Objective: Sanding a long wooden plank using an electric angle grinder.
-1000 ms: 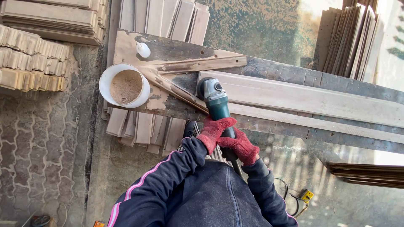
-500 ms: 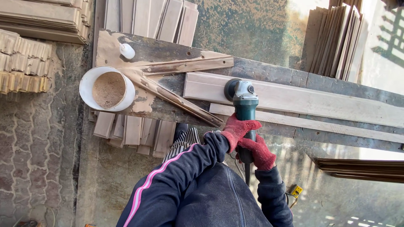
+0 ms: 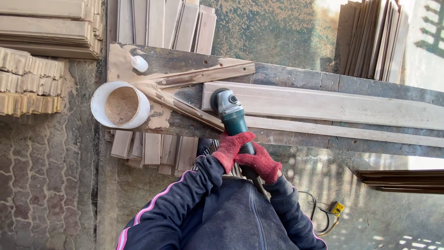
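Your left hand [image 3: 232,148] and right hand [image 3: 260,162] both grip the green grinder [image 3: 232,118] — its head sits ahead of them on the pale board's [image 3: 323,104] left end.

Bright daylight from upper right, blown-out glare at top-right corner and right edge. Hard shadows under worktop [image 3: 296,76]. Sharp focus throughout, no motion blur. Slight wide-angle bending at edges.

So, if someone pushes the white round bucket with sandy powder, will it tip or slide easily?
The white round bucket seems to overhang the corner of the dark wooden workbench, so a push outward could probably tip it off. It looks nearly full of tan powder, so it is likely heavy and slow to slide. The powder would probably spill.
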